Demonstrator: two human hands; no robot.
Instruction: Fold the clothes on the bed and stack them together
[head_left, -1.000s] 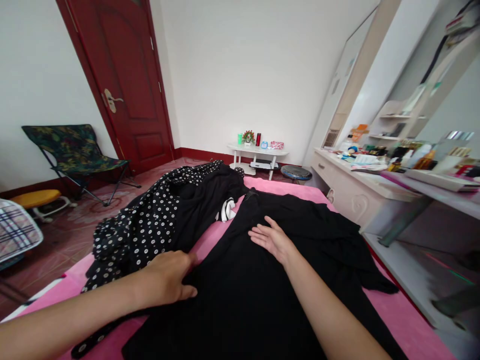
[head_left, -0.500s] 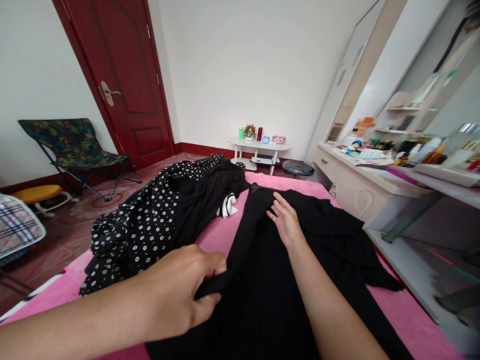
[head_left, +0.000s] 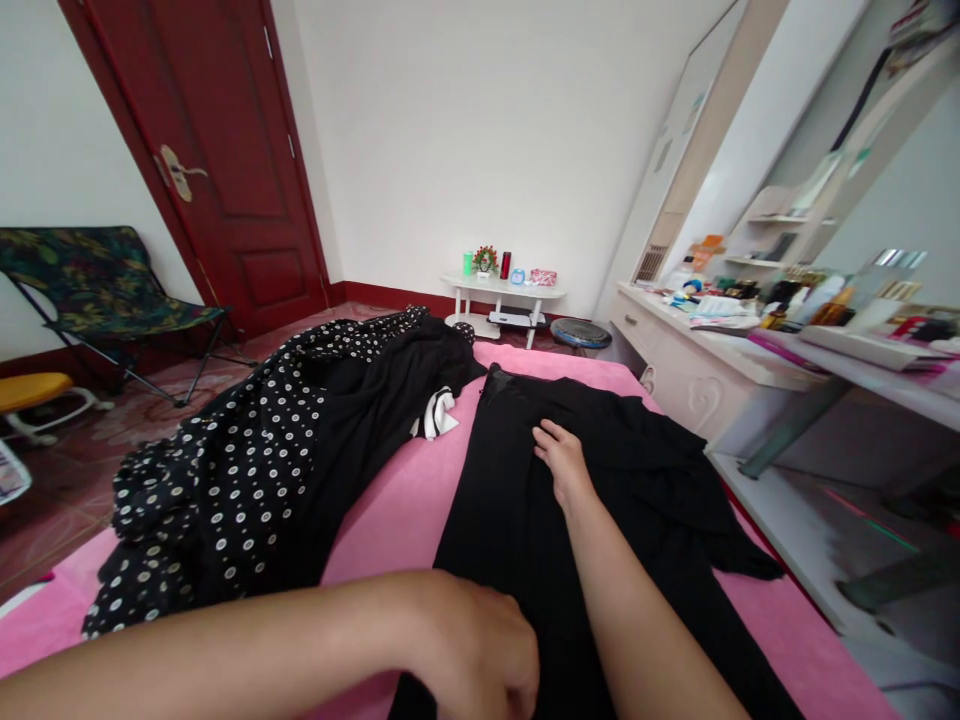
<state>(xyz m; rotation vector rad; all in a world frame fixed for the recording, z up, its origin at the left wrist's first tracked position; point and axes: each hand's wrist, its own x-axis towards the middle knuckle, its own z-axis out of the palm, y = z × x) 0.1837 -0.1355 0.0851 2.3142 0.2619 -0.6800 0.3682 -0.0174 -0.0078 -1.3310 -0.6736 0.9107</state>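
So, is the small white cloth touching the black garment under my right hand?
Apart. The head view shows a strip of pink cover between the white cloth and the black garment.

A pink-covered bed [head_left: 379, 525] is spanning the lower part of the frame. A black garment [head_left: 502, 490] is lying spread from the center toward the lower right. A white-dotted black garment [head_left: 259, 470] is lying heaped at left of center, plain black cloth [head_left: 375, 415] bunching along its right side. A dark-striped white cloth [head_left: 439, 415] is peeking out near the center, beside a bare pink strip.
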